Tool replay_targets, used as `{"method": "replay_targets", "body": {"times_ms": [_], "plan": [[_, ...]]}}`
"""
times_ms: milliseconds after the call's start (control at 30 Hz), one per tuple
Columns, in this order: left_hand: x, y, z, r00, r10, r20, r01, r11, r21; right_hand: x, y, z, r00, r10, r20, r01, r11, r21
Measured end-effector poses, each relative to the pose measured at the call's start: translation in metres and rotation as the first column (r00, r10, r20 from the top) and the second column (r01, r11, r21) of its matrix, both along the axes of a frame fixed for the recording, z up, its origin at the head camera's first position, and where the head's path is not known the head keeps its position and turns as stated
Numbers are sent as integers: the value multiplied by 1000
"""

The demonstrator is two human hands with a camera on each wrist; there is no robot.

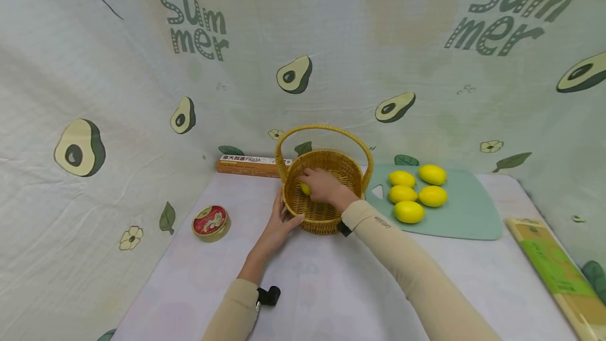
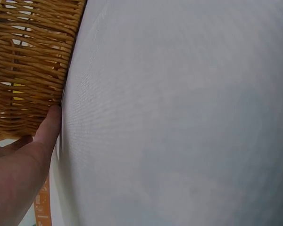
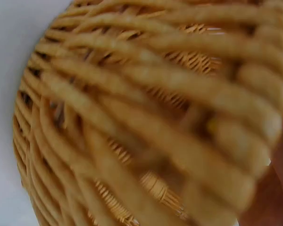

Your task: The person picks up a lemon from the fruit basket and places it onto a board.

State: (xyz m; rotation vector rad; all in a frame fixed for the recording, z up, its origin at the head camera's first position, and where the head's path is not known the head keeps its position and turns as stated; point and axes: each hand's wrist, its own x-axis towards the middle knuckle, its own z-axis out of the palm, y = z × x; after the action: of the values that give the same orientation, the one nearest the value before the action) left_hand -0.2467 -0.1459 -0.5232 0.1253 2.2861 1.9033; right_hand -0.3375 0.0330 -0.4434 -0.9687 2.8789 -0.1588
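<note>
In the head view a round wicker basket (image 1: 324, 228) with a tall hoop handle stands at the middle of the table. My right hand (image 1: 323, 186) reaches down inside it and holds a yellow lemon (image 1: 305, 189), partly hidden by the fingers. Against the basket's left outer side rests my left hand (image 1: 279, 227), its thumb stretched along the front. The left wrist view shows the thumb (image 2: 48, 127) touching the wicker near the tabletop. Woven wicker (image 3: 146, 94) fills most of the right wrist view, so the right fingers are hidden there.
Several lemons (image 1: 409, 212) lie on a pale green cutting board (image 1: 466, 220) to the right. A round tin (image 1: 211, 223) sits at left, and a pasta box (image 1: 248, 166) lies behind the basket. Along the right edge is a long green-and-yellow packet (image 1: 554, 272). Printed cloth hangs behind.
</note>
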Motion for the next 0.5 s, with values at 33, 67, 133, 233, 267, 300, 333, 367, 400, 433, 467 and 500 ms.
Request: {"method": "replay_targets", "body": {"times_ms": [33,67,133,233,267,300,333,367,400,433,467,500], "plan": [[0,0,-1,1000,1,-10,-1,1000,-1,1,-1,0,1000,2,5,-2,1000,2],[0,1,-2,1000,0,-19,0,1000,1,2,-1,-1,1000,3,14,-3,1000,2],[-1,1,-2,999,-10,-35,10,1000,5,3,0,-2,999,1,39,-1,1000,0],[0,1,-2,999,-12,-47,12,1000,5,5,1,-3,998,5,70,-5,1000,-1],[0,1,-2,999,-10,-49,10,1000,0,5,1,-3,997,7,77,-7,1000,1],[0,1,-2,999,-8,-48,8,1000,-4,6,1,-2,997,8,82,-8,1000,2],[0,1,-2,999,-4,-47,3,1000,-6,7,1,-1,996,8,86,-9,1000,6],[0,0,-2,999,0,-44,0,1000,-7,8,1,0,996,8,92,-9,1000,11],[1,0,-2,999,1,-40,-2,1000,-8,9,2,1,995,9,95,-10,1000,11],[1,-1,-2,999,1,-37,-2,1000,-7,9,2,1,995,9,97,-10,1000,14],[1,-2,-2,999,2,-33,-2,1000,-7,10,3,1,994,7,106,-8,1000,11],[2,-3,-2,1000,4,-27,-5,1000,-7,11,3,1,993,8,115,-8,1000,5]]}}
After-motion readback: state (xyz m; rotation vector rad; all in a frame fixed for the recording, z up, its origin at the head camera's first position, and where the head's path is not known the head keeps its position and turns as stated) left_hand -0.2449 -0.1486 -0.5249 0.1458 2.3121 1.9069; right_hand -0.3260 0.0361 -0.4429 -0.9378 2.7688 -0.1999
